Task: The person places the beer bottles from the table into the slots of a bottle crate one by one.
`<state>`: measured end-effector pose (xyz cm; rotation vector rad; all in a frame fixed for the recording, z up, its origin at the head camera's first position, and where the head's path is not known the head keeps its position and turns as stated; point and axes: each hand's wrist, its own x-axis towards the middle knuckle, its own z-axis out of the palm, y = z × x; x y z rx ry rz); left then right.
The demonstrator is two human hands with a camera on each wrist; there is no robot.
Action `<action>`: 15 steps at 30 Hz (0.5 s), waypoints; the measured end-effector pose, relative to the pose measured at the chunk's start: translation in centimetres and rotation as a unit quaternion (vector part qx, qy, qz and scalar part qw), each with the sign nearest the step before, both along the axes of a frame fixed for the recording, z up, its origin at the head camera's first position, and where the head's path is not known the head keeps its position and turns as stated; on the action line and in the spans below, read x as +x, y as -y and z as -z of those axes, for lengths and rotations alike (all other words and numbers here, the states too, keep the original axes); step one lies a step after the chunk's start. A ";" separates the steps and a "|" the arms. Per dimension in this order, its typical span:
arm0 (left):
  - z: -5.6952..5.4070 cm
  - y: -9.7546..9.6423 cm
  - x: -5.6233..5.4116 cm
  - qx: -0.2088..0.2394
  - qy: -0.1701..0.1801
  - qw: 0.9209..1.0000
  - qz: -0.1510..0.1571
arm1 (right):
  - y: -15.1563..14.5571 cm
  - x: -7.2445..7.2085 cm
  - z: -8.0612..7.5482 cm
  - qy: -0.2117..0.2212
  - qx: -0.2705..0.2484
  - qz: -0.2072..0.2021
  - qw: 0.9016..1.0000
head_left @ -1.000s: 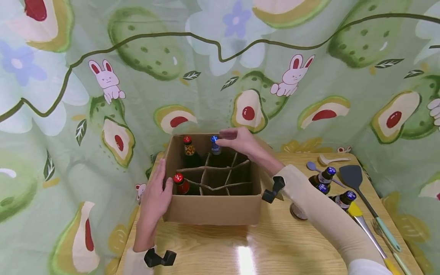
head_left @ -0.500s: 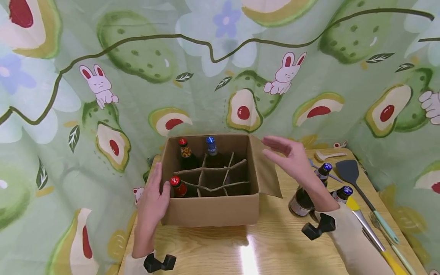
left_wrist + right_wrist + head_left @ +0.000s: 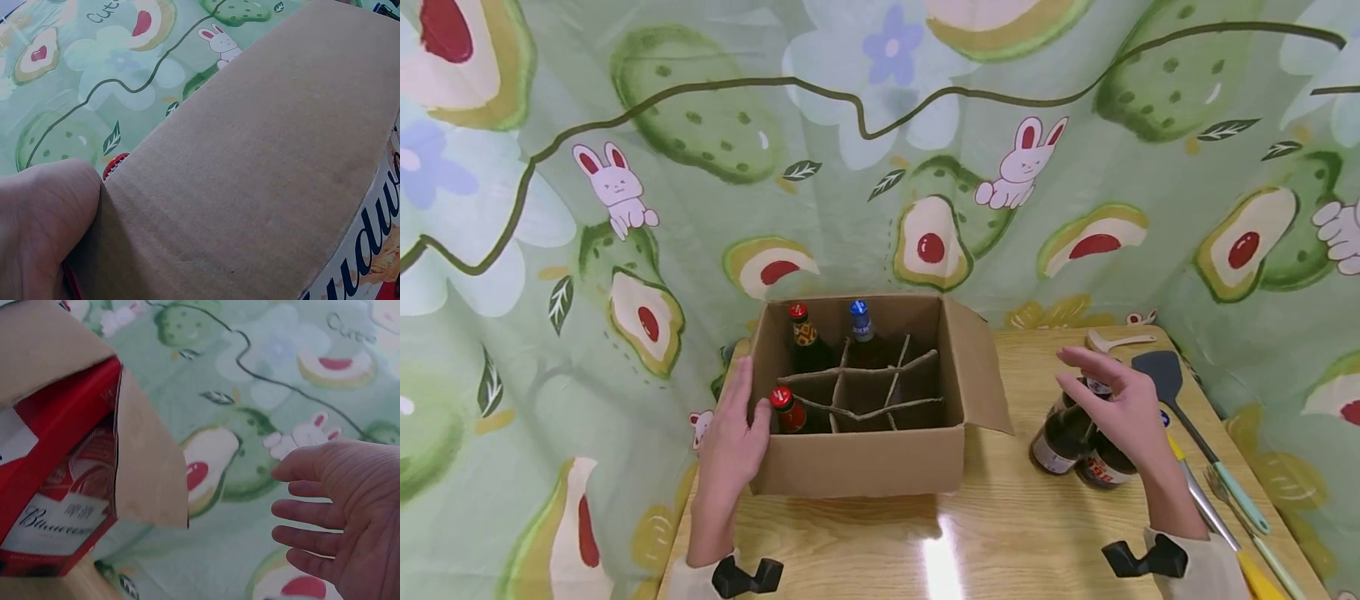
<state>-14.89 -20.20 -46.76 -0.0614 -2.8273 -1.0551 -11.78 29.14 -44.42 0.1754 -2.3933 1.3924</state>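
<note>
A brown cardboard box [image 3: 857,465] with divider slots stands on the table, its printed side showing in the right wrist view. A red-capped bottle [image 3: 805,332] is in its back left slot, a blue-capped bottle [image 3: 862,323] in the back middle, another red-capped bottle [image 3: 788,410] in the front left. Along the box's left side rests my left hand [image 3: 733,437], fingers straight, thumb by the front corner. My right hand [image 3: 1123,408] hovers over dark beer bottles [image 3: 1057,446] right of the box, fingers apart and slightly bent, holding nothing. It hides most of their necks.
A box flap [image 3: 981,367] sticks out to the right. Beyond the bottles lie a spatula [image 3: 1195,425], a fork [image 3: 1225,492], a yellow-handled brush [image 3: 1213,508] and a pale ladle [image 3: 1120,339]. A patterned curtain [image 3: 850,208] hangs behind the wooden table [image 3: 850,542].
My right hand has left the blue-capped bottle in the back middle slot and moved right and toward me, over the bottles on the table. The left hand stays at the box.
</note>
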 end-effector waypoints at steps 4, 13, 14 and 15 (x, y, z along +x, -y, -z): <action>0.0 0.0 -0.1 0.002 -0.001 1.000 0.003 | -1.1 1.2 2.4 0.023 0.012 0.030 0.999; -0.1 0.1 0.0 0.009 0.006 1.000 0.005 | -1.6 1.5 7.0 0.040 -0.045 0.065 0.996; -0.2 0.1 0.0 0.010 0.007 1.000 0.005 | -1.6 1.5 7.5 0.042 -0.053 0.068 0.995; -0.2 0.1 0.0 0.010 0.008 1.000 0.005 | -1.5 1.4 7.9 0.045 -0.063 0.071 0.994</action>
